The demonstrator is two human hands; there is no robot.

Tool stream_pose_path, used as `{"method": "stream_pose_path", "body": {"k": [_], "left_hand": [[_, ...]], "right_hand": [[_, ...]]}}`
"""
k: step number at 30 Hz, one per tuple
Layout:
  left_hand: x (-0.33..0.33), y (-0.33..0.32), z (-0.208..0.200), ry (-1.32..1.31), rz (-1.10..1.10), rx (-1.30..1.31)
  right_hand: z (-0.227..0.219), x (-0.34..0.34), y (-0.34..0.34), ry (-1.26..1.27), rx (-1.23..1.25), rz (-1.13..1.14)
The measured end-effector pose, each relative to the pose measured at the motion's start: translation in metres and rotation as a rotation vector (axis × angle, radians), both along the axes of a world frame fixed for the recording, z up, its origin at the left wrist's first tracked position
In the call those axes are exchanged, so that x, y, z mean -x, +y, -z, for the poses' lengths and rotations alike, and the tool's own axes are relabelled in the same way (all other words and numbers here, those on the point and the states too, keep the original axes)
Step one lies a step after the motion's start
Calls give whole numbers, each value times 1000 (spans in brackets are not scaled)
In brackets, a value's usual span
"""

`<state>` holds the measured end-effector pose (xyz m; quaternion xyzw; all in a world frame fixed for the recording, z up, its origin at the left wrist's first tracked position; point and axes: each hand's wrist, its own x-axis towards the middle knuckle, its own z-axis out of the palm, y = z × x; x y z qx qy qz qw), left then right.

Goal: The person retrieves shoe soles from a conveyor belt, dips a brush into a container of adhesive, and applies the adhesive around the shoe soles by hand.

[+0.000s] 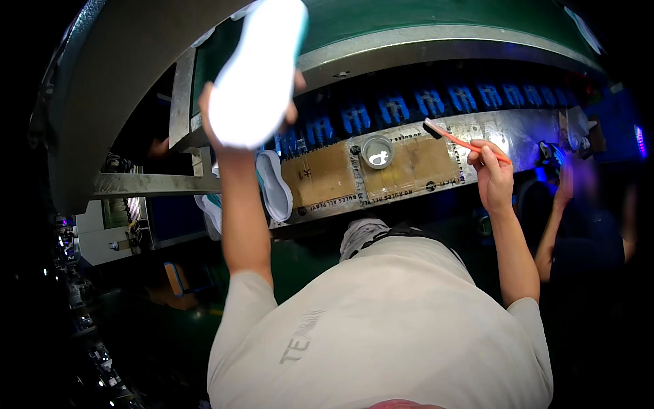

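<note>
My left hand [216,129] is raised at the upper left, its fingers wrapped round a shoe sole [255,75]. The sole's face is so bright that no detail shows on it; a teal edge runs along its right side. My right hand [492,174] pinches the orange handle of a small brush [470,146], whose dark bristles point left, away from me. Between the hands, a round cup [377,152] with white stuff inside stands on the cardboard-covered ledge. Another white sole [275,185] with a teal rim lies at the ledge's left end, beneath my left forearm.
Cardboard [409,169] is taped to the metal ledge. Behind it runs a row of blue holders [394,108], under a green conveyor belt [422,15] with a metal rim. A metal frame [157,184] stands at the left. Another person's arm [553,225] reaches in at the right.
</note>
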<state>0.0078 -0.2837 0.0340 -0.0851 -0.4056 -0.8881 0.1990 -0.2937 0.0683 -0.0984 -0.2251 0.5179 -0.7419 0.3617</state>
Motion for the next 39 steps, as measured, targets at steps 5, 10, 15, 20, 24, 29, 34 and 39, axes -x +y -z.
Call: {"method": "stream_pose_path", "body": {"k": [5, 10, 15, 20, 24, 29, 34, 39], "left_hand": [[44, -150, -14, 203, -598, -112], [23, -111, 30, -293, -328, -74], [-49, 28, 101, -925, -626, 435], [-143, 52, 225, -1971, -827, 1235], [-193, 50, 297, -2176, -877, 980], [-193, 44, 322, -2146, -876, 995], [-181, 39, 322, -1993, -972, 1046], [-182, 45, 335, -1762, -1018, 700]], "right_hand": [[9, -24, 0, -48, -36, -80], [28, -34, -2, -83, -96, -52], [46, -32, -13, -91, -138, -93], [50, -33, -28, 25, -277, -164], [46, -39, -50, 270, -374, -328], [47, -46, -71, 354, -419, -428], [52, -46, -80, 477, -428, -496], [48, -51, -100, 705, -482, -564]]}}
